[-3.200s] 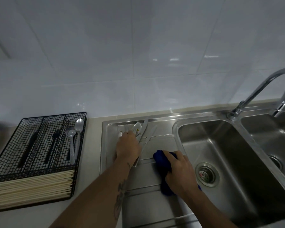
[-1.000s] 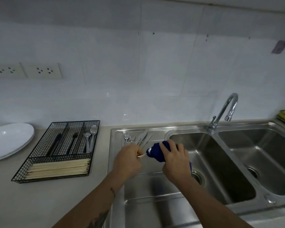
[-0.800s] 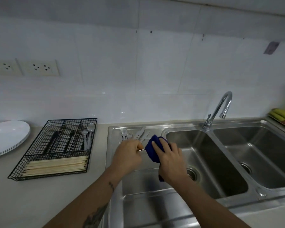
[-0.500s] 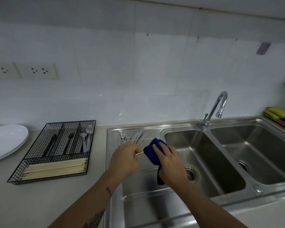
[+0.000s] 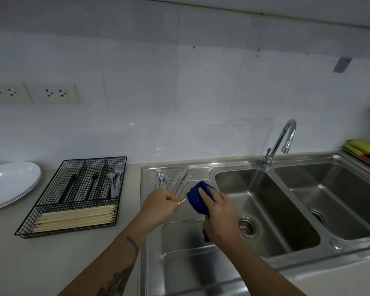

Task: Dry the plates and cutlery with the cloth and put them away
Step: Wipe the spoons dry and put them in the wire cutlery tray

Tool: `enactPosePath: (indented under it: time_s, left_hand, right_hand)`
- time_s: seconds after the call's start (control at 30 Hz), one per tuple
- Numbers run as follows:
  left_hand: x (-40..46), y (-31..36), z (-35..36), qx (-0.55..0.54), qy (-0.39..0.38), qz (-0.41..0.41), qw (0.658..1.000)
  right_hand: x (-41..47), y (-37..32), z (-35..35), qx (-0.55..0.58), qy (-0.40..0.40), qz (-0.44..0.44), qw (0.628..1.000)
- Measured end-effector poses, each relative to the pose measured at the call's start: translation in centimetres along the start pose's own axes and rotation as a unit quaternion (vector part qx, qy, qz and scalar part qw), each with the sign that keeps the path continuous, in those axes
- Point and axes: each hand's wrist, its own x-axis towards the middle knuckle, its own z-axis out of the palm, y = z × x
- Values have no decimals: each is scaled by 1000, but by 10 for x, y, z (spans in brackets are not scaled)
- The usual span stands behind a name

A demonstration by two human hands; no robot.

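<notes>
My left hand [image 5: 159, 202] is closed around the handle of a metal piece of cutlery [image 5: 181, 201] above the sink's drainboard. Its other end is wrapped in the blue cloth [image 5: 198, 198], which my right hand [image 5: 219, 212] grips; what kind of piece it is stays hidden. Several forks and knives [image 5: 173, 180] lie at the back of the drainboard [image 5: 179, 242]. A black wire cutlery tray [image 5: 51, 214] on the counter to the left holds two spoons [image 5: 115, 178], dark-handled pieces and pale chopsticks. White plates [image 5: 9, 184] are stacked at the far left.
A double steel sink [image 5: 265, 210] with a curved tap [image 5: 282, 142] fills the right side. Yellow and red items [image 5: 363, 150] lie at the far right edge. Wall sockets [image 5: 51, 94] sit on the tiled wall above the counter.
My left hand picked one piece from the cutlery on the drainboard and lifted it. My right hand brought the cloth up and wrapped it round the far end; the view has tilted up.
</notes>
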Motion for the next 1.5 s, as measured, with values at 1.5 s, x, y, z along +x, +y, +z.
enactPosePath:
  time_s: [1.5]
  left_hand:
    - [1,-1,10,-440,181,-130,870]
  right_hand:
    - [-9,-48,1,-52,7,-31,998]
